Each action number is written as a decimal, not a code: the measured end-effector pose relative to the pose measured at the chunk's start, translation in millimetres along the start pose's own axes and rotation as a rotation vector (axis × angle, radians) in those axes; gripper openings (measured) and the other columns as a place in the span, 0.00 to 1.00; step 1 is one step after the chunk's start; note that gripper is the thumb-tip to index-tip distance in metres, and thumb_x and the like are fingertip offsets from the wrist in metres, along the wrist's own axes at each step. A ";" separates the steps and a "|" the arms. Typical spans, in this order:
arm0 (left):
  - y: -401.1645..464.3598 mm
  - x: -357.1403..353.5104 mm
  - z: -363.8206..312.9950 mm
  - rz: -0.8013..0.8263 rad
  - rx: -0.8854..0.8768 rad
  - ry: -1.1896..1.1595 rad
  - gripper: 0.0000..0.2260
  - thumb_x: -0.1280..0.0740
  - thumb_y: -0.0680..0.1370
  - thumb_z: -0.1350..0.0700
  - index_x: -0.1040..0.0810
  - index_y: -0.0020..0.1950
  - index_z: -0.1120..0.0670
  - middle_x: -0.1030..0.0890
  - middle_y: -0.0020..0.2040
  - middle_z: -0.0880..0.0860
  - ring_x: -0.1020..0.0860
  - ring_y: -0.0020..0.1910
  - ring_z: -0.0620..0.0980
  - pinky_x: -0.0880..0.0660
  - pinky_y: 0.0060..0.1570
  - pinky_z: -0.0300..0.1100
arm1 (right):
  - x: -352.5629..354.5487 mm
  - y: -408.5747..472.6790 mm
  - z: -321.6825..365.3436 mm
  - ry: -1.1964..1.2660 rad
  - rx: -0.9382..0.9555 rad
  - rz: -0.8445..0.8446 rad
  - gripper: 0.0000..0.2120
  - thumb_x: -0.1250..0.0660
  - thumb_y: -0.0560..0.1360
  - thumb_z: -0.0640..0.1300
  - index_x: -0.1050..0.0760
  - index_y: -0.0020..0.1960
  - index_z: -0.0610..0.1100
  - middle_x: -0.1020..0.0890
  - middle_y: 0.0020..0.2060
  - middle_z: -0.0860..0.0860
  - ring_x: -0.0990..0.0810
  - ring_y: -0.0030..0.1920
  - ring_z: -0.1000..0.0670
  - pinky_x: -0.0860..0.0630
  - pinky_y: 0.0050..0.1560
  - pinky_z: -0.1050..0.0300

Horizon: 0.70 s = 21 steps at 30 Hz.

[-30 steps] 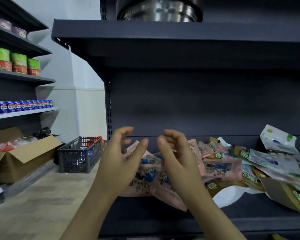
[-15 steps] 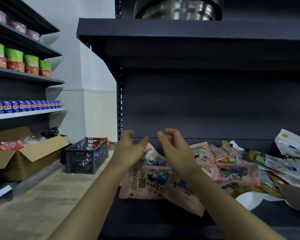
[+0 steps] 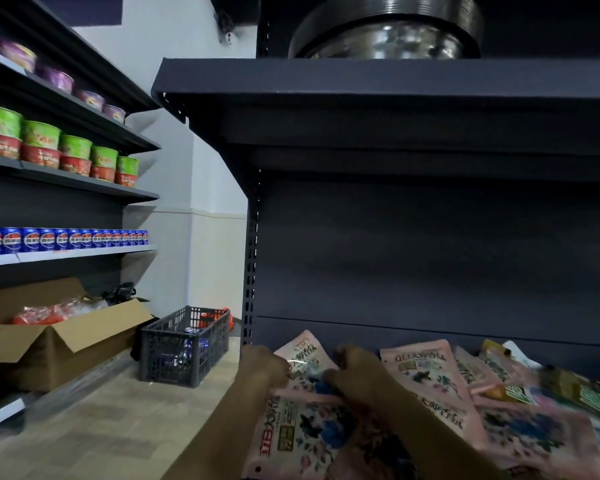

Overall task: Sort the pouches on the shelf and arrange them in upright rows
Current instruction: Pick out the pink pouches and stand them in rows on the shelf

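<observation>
Hands (image 3: 355, 374) crowd pouches (image 3: 426, 375) — shelf-left edge.

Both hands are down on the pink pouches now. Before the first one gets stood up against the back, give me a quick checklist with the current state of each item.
1. Left hand on a pink pouch: ok, it touches the pouch's left edge.
2. Right hand on the same pouch: ok, though the grip itself is blurred.
3. Pouch upright: not ok, it leans back at a tilt.
4. Room along the back panel: ok, bare above the pile.
5. Kinds sorted: not ok, pink pouches overlap the green and gold pouches at right.
6. Pouch free of the pile: cannot tell, the hands hide its lower part.
</observation>
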State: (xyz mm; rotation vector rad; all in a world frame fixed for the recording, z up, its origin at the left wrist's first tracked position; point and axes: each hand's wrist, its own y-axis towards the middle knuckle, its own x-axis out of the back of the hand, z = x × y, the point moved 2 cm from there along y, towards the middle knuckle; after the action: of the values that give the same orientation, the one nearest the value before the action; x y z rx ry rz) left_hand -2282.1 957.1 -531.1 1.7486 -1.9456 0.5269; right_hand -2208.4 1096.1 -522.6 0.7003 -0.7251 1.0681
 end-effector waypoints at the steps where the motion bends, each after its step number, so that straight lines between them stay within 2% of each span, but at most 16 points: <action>1: 2.8 -2.9 2.0 -0.012 0.011 -0.021 0.12 0.35 0.74 0.62 0.25 0.57 0.64 0.23 0.53 0.57 0.23 0.56 0.54 0.27 0.48 0.41 | -3.7 1.7 -1.4 -0.020 -0.002 0.005 0.26 0.33 0.74 0.49 0.34 0.68 0.41 0.25 0.63 0.43 0.24 0.61 0.45 0.27 0.56 0.56; 3: 3.0 -5.3 4.7 -0.043 0.045 -0.067 0.10 0.34 0.72 0.61 0.26 0.52 0.62 0.22 0.50 0.57 0.22 0.51 0.55 0.25 0.47 0.41 | -9.1 4.6 -2.9 -0.055 -0.010 0.009 0.28 0.30 0.71 0.51 0.34 0.66 0.42 0.24 0.63 0.44 0.24 0.61 0.45 0.26 0.58 0.55; 5: 8.3 -8.5 8.4 -0.072 0.070 -0.097 0.13 0.33 0.69 0.61 0.24 0.53 0.63 0.19 0.50 0.59 0.20 0.50 0.57 0.22 0.52 0.46 | -12.8 8.1 -4.6 -0.090 -0.035 0.014 0.31 0.28 0.69 0.54 0.34 0.65 0.43 0.24 0.62 0.45 0.25 0.62 0.44 0.26 0.60 0.54; 7: 13.7 -13.4 11.4 -0.073 0.081 -0.109 0.16 0.32 0.66 0.60 0.25 0.53 0.61 0.19 0.50 0.59 0.20 0.50 0.59 0.21 0.53 0.50 | -15.6 13.1 -7.7 -0.106 -0.080 0.025 0.35 0.27 0.67 0.57 0.36 0.67 0.43 0.26 0.64 0.44 0.27 0.64 0.43 0.28 0.64 0.51; 10: 19.0 -18.5 14.0 -0.108 0.049 -0.112 0.17 0.30 0.68 0.60 0.28 0.54 0.58 0.20 0.52 0.58 0.21 0.52 0.58 0.22 0.54 0.50 | -18.2 18.3 -10.7 -0.129 -0.114 0.048 0.39 0.27 0.67 0.58 0.38 0.69 0.42 0.28 0.66 0.43 0.30 0.67 0.42 0.30 0.67 0.49; 12: 17.0 -17.3 15.4 -0.186 0.020 -0.165 0.16 0.32 0.69 0.63 0.28 0.55 0.57 0.20 0.54 0.58 0.21 0.53 0.58 0.22 0.54 0.50 | -19.8 20.8 -12.4 -0.140 -0.121 0.052 0.40 0.28 0.67 0.58 0.38 0.70 0.40 0.29 0.67 0.42 0.31 0.67 0.42 0.31 0.68 0.49; 15: 14.1 -12.1 16.9 -0.342 -0.045 -0.248 0.19 0.36 0.71 0.68 0.28 0.62 0.60 0.21 0.56 0.59 0.22 0.54 0.60 0.22 0.52 0.49 | -19.0 20.4 -14.5 -0.133 -0.122 0.025 0.40 0.27 0.65 0.60 0.36 0.69 0.40 0.29 0.66 0.42 0.30 0.67 0.42 0.29 0.67 0.49; 17: 7.4 -6.7 12.9 -0.327 -0.087 -0.415 0.17 0.37 0.73 0.70 0.27 0.61 0.60 0.21 0.53 0.57 0.20 0.47 0.57 0.20 0.44 0.50 | -17.0 18.9 -15.3 -0.119 -0.112 0.024 0.39 0.27 0.65 0.60 0.33 0.68 0.39 0.28 0.65 0.43 0.30 0.66 0.43 0.29 0.66 0.49; 18: 3.2 -3.3 8.0 -0.303 -0.113 -0.484 0.16 0.37 0.74 0.70 0.25 0.60 0.60 0.21 0.51 0.56 0.21 0.43 0.54 0.20 0.38 0.46 | -14.5 18.9 -15.3 -0.095 -0.108 0.022 0.38 0.26 0.65 0.59 0.32 0.66 0.38 0.27 0.64 0.44 0.28 0.65 0.43 0.28 0.66 0.49; 19: 1.2 0.5 3.9 -0.282 -0.147 -0.518 0.15 0.36 0.74 0.69 0.24 0.59 0.60 0.22 0.49 0.55 0.21 0.43 0.53 0.23 0.35 0.41 | -12.1 18.8 -15.8 -0.034 -0.111 0.018 0.35 0.25 0.64 0.57 0.28 0.64 0.38 0.24 0.62 0.44 0.26 0.63 0.44 0.27 0.64 0.50; 21: -2.0 8.9 -7.9 -0.258 -0.244 -0.549 0.13 0.36 0.74 0.70 0.22 0.56 0.62 0.20 0.47 0.56 0.21 0.48 0.54 0.25 0.43 0.40 | -5.3 19.8 -16.6 0.158 -0.124 0.007 0.28 0.21 0.62 0.51 0.21 0.56 0.37 0.18 0.54 0.43 0.19 0.54 0.45 0.21 0.56 0.52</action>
State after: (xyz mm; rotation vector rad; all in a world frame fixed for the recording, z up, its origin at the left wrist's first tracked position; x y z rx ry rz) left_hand -2280.1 954.2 -519.5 2.0812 -1.9642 -0.3033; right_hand -2225.6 1112.9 -533.4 0.5016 -0.6522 1.0624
